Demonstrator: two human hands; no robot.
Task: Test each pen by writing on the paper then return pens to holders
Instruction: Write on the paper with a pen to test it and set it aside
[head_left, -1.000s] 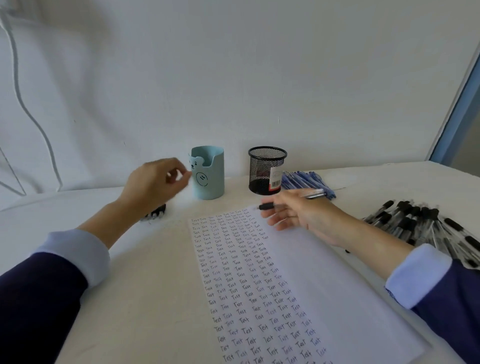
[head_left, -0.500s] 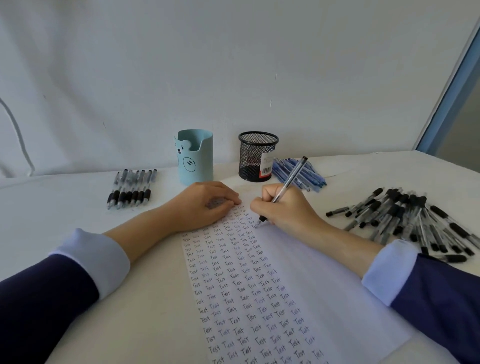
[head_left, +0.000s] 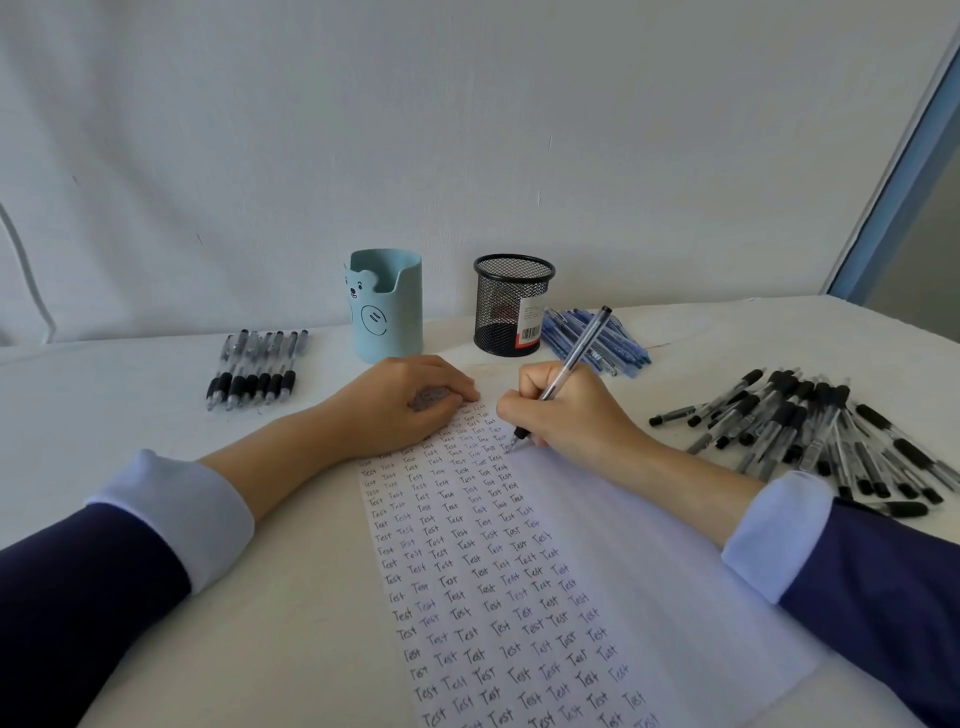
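Observation:
A white sheet of paper (head_left: 623, 561) lies in front of me, its left half filled with rows of the word "Test". My right hand (head_left: 566, 410) grips a clear black-tipped pen (head_left: 576, 353), its tip touching the paper near the top of the written columns. My left hand (head_left: 405, 400) rests flat on the paper's top left corner, fingers relaxed. Behind the hands stand a light blue bear holder (head_left: 387, 304) and a black mesh holder (head_left: 511, 304); I see no pens in either.
A neat row of black-grip pens (head_left: 257, 369) lies at the left. A pile of blue pens (head_left: 597, 338) sits right of the mesh holder. A big heap of black pens (head_left: 821, 431) covers the table's right side. The white wall is close behind.
My left hand came down from near the blue holder onto the paper's corner. My right hand turned the pen upright and set its tip on the paper, edging slightly down the page.

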